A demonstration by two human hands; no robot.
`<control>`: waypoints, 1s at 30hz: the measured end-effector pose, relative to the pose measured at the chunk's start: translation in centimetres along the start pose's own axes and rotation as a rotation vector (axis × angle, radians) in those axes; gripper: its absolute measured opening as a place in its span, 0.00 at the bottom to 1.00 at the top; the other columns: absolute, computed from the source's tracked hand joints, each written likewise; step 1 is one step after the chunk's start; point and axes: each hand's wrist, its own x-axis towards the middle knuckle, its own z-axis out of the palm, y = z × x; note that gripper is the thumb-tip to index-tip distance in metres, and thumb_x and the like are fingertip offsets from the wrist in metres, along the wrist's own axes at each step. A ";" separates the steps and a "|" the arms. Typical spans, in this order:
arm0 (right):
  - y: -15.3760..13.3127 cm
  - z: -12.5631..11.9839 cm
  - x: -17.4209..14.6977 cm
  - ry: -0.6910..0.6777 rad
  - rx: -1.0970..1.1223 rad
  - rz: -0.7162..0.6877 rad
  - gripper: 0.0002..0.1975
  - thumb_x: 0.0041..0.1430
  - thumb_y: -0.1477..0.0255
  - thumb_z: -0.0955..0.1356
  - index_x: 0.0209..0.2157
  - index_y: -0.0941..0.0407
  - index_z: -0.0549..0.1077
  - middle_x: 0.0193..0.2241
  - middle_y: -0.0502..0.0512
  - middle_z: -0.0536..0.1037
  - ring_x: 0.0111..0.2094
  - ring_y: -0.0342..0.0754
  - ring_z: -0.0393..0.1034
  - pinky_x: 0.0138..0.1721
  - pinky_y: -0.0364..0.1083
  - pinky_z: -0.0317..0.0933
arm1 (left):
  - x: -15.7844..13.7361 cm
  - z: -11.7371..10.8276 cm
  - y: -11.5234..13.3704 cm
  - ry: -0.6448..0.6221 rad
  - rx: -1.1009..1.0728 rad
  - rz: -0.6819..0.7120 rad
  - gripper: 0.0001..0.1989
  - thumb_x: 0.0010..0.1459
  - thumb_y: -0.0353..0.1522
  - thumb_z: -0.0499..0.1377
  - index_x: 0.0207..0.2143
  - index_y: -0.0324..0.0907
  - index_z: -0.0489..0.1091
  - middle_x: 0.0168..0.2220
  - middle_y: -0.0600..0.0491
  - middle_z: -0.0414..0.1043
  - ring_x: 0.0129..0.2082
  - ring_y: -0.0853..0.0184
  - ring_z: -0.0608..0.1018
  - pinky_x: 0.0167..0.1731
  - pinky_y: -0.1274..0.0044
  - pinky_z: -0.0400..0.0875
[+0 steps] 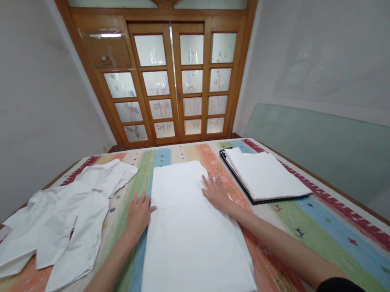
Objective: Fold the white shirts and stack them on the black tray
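Observation:
A long white folded cloth garment (191, 236) lies flat in front of me, its near end reaching the bottom of the view. My left hand (139, 212) rests at its left edge, fingers spread, the thumb touching the fabric. On the opposite edge, my right hand (216, 192) lies palm down with the fingers apart and their tips on the cloth. Neither hand grips anything. What kind of garment it is cannot be made out from the folds.
Crumpled white clothing (68, 214) is spread at the left. At the right, a folded white cloth (264, 172) lies on a dark, black-edged piece (245, 189). Everything sits on a colourful striped cover (323, 230). Walls flank both sides; wooden glazed doors (175, 84) stand beyond.

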 end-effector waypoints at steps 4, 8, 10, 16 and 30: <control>-0.9 -0.6 -1.7 0.019 0.046 -0.081 0.25 0.67 0.67 0.55 0.63 0.56 0.59 0.67 0.58 0.46 0.68 0.60 0.29 0.64 0.64 0.32 | 1.2 0.7 -1.0 0.022 -0.166 -0.034 0.16 0.56 0.34 0.58 0.47 0.41 0.68 0.60 0.39 0.61 0.65 0.44 0.52 0.58 0.54 0.52; -1.7 -1.1 -2.5 -0.046 0.083 -0.110 0.25 0.68 0.66 0.53 0.62 0.59 0.61 0.66 0.61 0.52 0.67 0.60 0.35 0.64 0.62 0.36 | 1.7 1.7 -0.2 0.096 -0.363 -0.014 0.17 0.56 0.35 0.55 0.48 0.41 0.69 0.57 0.42 0.67 0.65 0.51 0.56 0.61 0.57 0.50; -2.3 -1.3 -2.9 -0.087 0.097 -0.089 0.27 0.69 0.63 0.52 0.62 0.61 0.59 0.65 0.63 0.52 0.67 0.61 0.37 0.64 0.60 0.36 | 1.5 2.3 1.1 0.104 -0.358 0.069 0.20 0.60 0.36 0.51 0.52 0.40 0.68 0.59 0.42 0.65 0.66 0.53 0.54 0.62 0.59 0.49; -3.9 -1.5 -4.9 -0.081 0.113 -0.120 0.30 0.68 0.58 0.53 0.65 0.59 0.55 0.66 0.60 0.51 0.67 0.61 0.35 0.64 0.60 0.35 | -0.2 3.6 4.6 -0.029 -0.173 0.285 0.26 0.66 0.41 0.43 0.62 0.40 0.58 0.64 0.44 0.56 0.66 0.56 0.53 0.62 0.58 0.50; 1.0 -1.7 -7.0 -0.096 0.184 0.078 0.33 0.63 0.55 0.60 0.64 0.58 0.56 0.67 0.63 0.42 0.67 0.67 0.27 0.62 0.66 0.36 | -2.8 3.0 1.8 -0.053 -0.340 0.168 0.30 0.63 0.43 0.48 0.64 0.40 0.54 0.66 0.43 0.51 0.67 0.54 0.49 0.63 0.57 0.47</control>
